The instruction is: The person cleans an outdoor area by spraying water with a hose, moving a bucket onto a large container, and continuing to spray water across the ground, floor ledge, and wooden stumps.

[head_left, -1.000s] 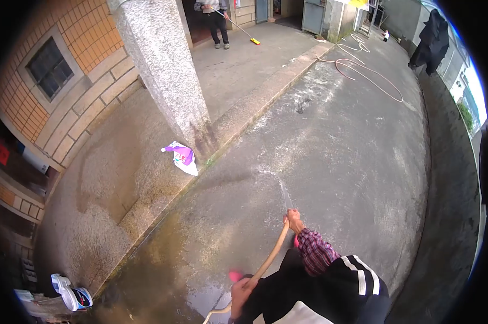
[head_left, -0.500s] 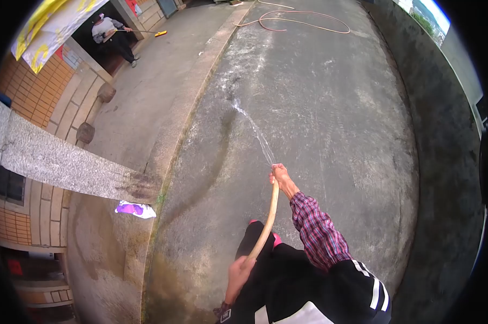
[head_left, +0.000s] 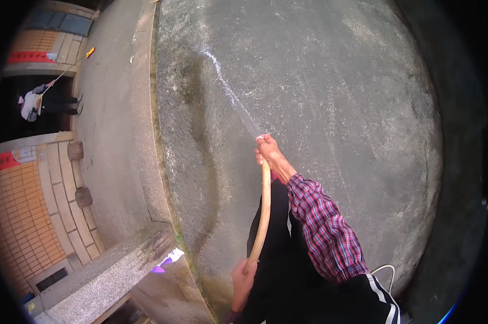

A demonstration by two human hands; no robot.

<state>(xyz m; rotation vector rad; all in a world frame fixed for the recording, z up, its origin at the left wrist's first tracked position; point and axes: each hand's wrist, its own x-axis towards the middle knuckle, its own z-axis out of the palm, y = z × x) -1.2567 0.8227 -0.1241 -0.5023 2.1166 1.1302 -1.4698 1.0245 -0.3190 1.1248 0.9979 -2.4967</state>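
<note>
A tan hose (head_left: 265, 208) runs up in front of my dark trousers. My right hand (head_left: 267, 148), below a plaid sleeve, is wrapped round its outlet end, with fingers pressed at the mouth. A jet of water (head_left: 228, 89) sprays from there, forward and to the left, onto the grey concrete ground (head_left: 309, 97). Lower down, my left hand (head_left: 243, 278) grips the same hose near my leg. A dark wet streak (head_left: 205, 156) lies on the concrete left of the hose.
A raised stone kerb (head_left: 147, 108) borders the concrete on the left. A stone pillar (head_left: 109, 278) stands at lower left, beside a purple-and-white packet (head_left: 168, 260). Another person (head_left: 39, 102) at a doorway holds a long-handled broom (head_left: 89, 53). A dark wall (head_left: 460, 162) bounds the right.
My view has turned and tipped down, so the doorway person sits lower and further left. The coiled hose at the back has left the view. Both hands keep hold, and water still sprays.
</note>
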